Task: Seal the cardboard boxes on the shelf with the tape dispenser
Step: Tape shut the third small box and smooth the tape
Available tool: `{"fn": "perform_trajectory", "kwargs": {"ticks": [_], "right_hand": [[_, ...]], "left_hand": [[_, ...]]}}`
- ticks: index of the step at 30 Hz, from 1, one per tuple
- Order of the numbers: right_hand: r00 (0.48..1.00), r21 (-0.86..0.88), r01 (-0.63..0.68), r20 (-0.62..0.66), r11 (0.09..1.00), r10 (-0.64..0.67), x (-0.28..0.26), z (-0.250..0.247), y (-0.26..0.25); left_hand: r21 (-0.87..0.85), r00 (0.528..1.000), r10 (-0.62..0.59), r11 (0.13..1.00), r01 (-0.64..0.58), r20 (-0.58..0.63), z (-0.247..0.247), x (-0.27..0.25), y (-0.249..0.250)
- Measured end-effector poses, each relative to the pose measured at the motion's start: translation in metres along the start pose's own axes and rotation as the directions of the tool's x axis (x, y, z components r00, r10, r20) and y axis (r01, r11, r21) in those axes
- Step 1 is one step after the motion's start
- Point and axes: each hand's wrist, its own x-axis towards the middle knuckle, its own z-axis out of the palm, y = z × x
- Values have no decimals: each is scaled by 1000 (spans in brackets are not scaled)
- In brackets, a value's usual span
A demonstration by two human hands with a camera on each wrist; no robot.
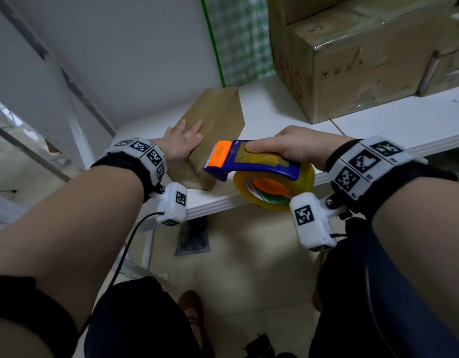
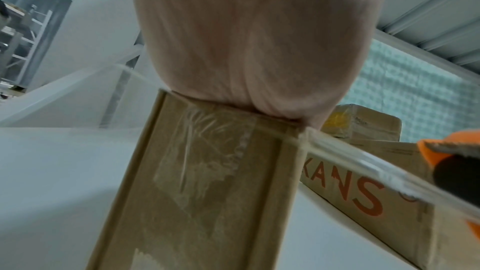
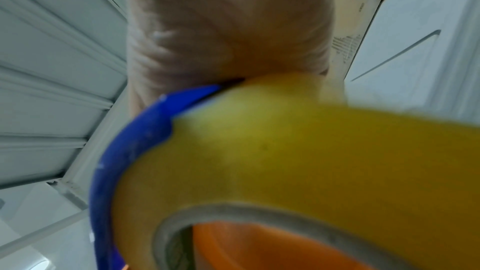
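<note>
A small brown cardboard box (image 1: 215, 125) lies on the white shelf (image 1: 275, 117), near its front left corner. My left hand (image 1: 183, 140) rests flat on the box's near top with straight fingers. In the left wrist view the box's near end (image 2: 207, 192) carries crinkled clear tape, and a strip of tape (image 2: 363, 163) stretches from its top right corner toward the dispenser's orange tip (image 2: 451, 145). My right hand (image 1: 293, 148) grips the blue and orange tape dispenser (image 1: 249, 164), thumb on top, just right of the box. Its yellowish tape roll (image 3: 311, 151) fills the right wrist view.
Large cardboard boxes (image 1: 352, 60) with red lettering are stacked at the shelf's back right. A green checked cloth (image 1: 238, 37) hangs behind the shelf. The white wall and shelf frame (image 1: 76, 120) close the left side. Below the shelf edge are the floor and my legs.
</note>
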Motion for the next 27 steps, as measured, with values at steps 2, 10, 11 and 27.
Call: {"fn": "perform_trajectory", "kwargs": {"ticks": [2,10,11,27], "right_hand": [[1000,8,-14,17,1000,14,-1,0,0],[998,-21,-58,25,998,58,-2,4,1],[998,-43,-65,19,997,66,0,7,0],[994,-318,-7,105,948,43,9,38,-63]], "left_hand": [[-3,1000,-6,1000,6,0,0,-2,1],[-78,999,-15,997,18,42,-3,-2,2],[-121,998,-19,992,26,58,-4,-1,0],[-55,994,24,998,-18,106,-5,7,-13]]}}
